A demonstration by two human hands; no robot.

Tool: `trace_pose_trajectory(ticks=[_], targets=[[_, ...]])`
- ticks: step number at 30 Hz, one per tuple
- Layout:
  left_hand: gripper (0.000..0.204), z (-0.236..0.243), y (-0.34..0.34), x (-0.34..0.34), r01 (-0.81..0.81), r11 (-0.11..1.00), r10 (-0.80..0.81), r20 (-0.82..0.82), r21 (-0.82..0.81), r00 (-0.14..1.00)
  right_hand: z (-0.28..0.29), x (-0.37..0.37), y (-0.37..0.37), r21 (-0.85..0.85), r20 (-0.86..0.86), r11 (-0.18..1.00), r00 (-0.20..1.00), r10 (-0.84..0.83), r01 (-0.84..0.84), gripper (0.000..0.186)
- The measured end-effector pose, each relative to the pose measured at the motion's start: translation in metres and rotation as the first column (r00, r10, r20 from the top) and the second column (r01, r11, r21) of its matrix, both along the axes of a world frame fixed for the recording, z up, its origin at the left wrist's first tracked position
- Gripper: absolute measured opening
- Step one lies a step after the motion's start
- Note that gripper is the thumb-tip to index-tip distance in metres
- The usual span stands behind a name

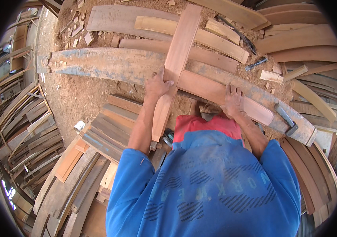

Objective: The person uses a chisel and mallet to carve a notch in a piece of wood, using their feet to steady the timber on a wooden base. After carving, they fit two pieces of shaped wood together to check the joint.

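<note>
A long reddish-brown board (181, 35) lies crosswise over a worn, weathered plank bench (105, 63). My left hand (158, 85) grips its left edge near the middle, thumb on top. A second, shorter reddish board (202, 85) lies lengthwise on the bench, its left end meeting the side of the long board. Over this shorter board rests my right hand (233, 100), with its fingers bent across the top and toward the far edge. To the right of that board, a hammer (286, 118) lies on the bench near its right end.
Beyond the bench, several planks (133, 21) lie on sawdust-covered ground, with a blue-handled tool (256, 64) and a dark saw-like tool (239, 33). Stacked boards (306, 37) fill the far right. More timber (67, 189) is piled at the near left, and wood offcuts (89, 38) lie scattered.
</note>
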State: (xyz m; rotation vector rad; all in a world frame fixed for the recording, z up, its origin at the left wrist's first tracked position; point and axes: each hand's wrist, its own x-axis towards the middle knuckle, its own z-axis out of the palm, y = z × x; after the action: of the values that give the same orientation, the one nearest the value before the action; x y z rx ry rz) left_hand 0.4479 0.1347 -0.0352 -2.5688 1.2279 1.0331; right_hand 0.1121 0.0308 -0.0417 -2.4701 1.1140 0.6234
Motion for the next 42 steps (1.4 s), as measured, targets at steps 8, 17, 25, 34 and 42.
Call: trace_pose_trajectory(ticks=[8, 17, 25, 34, 42], targets=[[0.100, -0.008, 0.003, -0.002, -0.068, 0.995, 0.066, -0.025, -0.074, 0.998, 0.001, 0.000, 0.002, -0.006, 0.008, 1.000, 1.000, -0.013, 0.013, 0.105], [0.105, 0.003, -0.007, -0.006, -0.022, 1.000, 0.022, 0.003, -0.006, 1.000, 0.007, 0.004, 0.008, -0.060, -0.020, 0.998, 1.000, 0.006, -0.008, 0.110], [0.107, 0.007, -0.012, -0.006, 0.002, 0.999, -0.002, 0.010, 0.043, 1.000, 0.005, 0.000, 0.007, -0.019, 0.012, 0.999, 0.999, -0.037, 0.037, 0.111], [0.116, -0.009, 0.025, -0.011, -0.023, 0.961, 0.020, -0.012, -0.277, 1.000, 0.005, -0.011, 0.018, -0.129, 0.124, 0.990, 0.992, -0.036, 0.052, 0.120], [0.116, 0.006, 0.074, -0.085, -0.044, 0.992, 0.065, 0.173, -0.119, 0.983, -0.002, -0.066, 0.019, -0.113, 0.033, 0.991, 0.997, -0.071, 0.074, 0.126]])
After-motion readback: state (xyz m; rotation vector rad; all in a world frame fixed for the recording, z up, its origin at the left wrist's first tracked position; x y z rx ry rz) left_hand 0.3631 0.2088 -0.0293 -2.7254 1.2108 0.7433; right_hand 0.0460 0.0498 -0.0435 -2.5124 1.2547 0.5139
